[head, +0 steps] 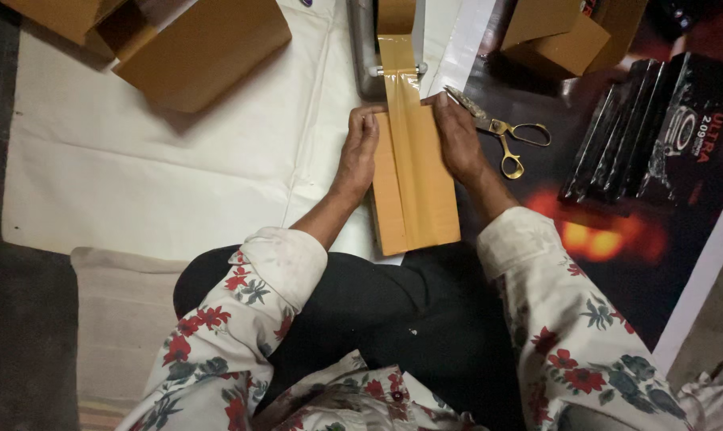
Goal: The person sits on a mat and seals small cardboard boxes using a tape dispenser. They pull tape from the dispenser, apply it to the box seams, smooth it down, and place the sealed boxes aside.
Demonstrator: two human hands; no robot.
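Observation:
A narrow brown cardboard box (413, 195) lies in front of my lap on a white sheet (178, 160). A strip of brown packing tape (400, 68) runs along its top and on to a tape dispenser (367, 48) beyond it. My left hand (359, 148) grips the box's left edge near the far end. My right hand (457, 136) presses the right edge at the far end. Gold-handled scissors (509, 140) lie just right of my right hand.
Open brown cartons sit at the top left (194, 48) and top right (557, 40). A stack of dark flat packages (657, 136) lies at the right on a dark printed sheet. My legs in dark trousers fill the bottom middle.

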